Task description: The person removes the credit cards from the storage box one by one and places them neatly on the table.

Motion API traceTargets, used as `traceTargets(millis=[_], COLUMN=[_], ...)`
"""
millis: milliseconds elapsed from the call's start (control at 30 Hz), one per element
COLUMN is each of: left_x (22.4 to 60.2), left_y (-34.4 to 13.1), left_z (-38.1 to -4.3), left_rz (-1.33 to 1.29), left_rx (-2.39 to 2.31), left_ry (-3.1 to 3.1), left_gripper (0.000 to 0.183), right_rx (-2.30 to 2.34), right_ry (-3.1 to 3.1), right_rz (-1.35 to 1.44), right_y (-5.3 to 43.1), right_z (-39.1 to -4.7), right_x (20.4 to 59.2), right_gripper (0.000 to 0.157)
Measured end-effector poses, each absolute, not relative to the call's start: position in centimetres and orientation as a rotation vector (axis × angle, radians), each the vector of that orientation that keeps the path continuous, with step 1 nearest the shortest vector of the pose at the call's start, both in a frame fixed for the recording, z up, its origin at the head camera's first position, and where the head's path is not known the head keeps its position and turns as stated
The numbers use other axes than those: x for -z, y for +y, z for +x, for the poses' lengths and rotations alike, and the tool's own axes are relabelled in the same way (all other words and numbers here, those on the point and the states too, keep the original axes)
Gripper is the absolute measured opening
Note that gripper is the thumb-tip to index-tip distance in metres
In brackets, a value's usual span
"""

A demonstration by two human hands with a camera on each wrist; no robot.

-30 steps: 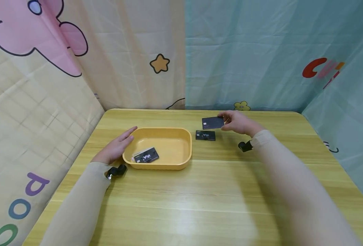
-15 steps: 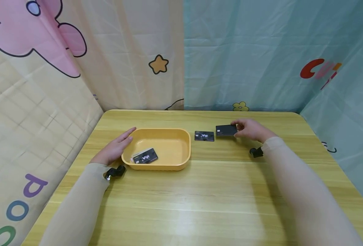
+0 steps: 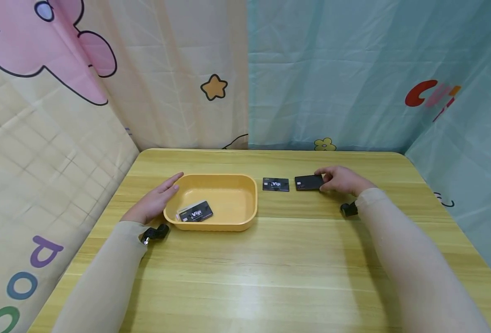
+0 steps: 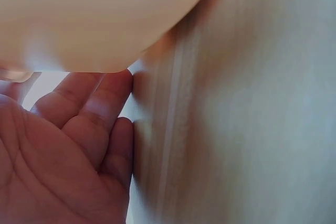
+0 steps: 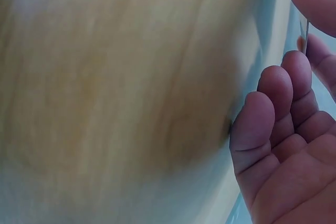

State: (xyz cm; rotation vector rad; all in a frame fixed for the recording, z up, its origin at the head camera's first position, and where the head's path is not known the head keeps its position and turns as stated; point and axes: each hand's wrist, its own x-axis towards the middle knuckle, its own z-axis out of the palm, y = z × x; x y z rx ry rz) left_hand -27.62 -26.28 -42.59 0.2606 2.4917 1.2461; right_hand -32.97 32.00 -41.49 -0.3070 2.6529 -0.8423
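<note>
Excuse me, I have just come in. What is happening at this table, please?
A person's right hand pinches a black card by its right end; whether it touches the table is unclear. A white-lettered card lies between it and a yellow tray. The left hand is at the tray's left side; inside lies another white-lettered card.

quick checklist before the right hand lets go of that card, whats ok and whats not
1. Right hand has the held card: ok, pinched at its right end.
2. Held card clear of the neighbouring card: ok, a narrow strip of table shows between them.
3. Held card resting flat on the table: cannot tell, any small gap underneath is hidden.
4. Left hand at the tray: ok, along its left side.
5. Tray emptied: not ok, overlapping cards lie inside.
</note>
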Motion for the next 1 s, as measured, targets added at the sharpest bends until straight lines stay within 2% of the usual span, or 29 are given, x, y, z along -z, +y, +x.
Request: traceTargets(millis=[1000], left_x=[42.74], left_y=[-26.41], left_z=[-27.62], left_rz=[0.265], left_rx=[-1.242], left_ry=[2.508], left_gripper=[0.060], right_rx=[0.720], right_ry=[2.605], right_rz=[-0.322], right_y=[31.17], right_z=[-33.22], right_x=[42.15], right_gripper=[0.061])
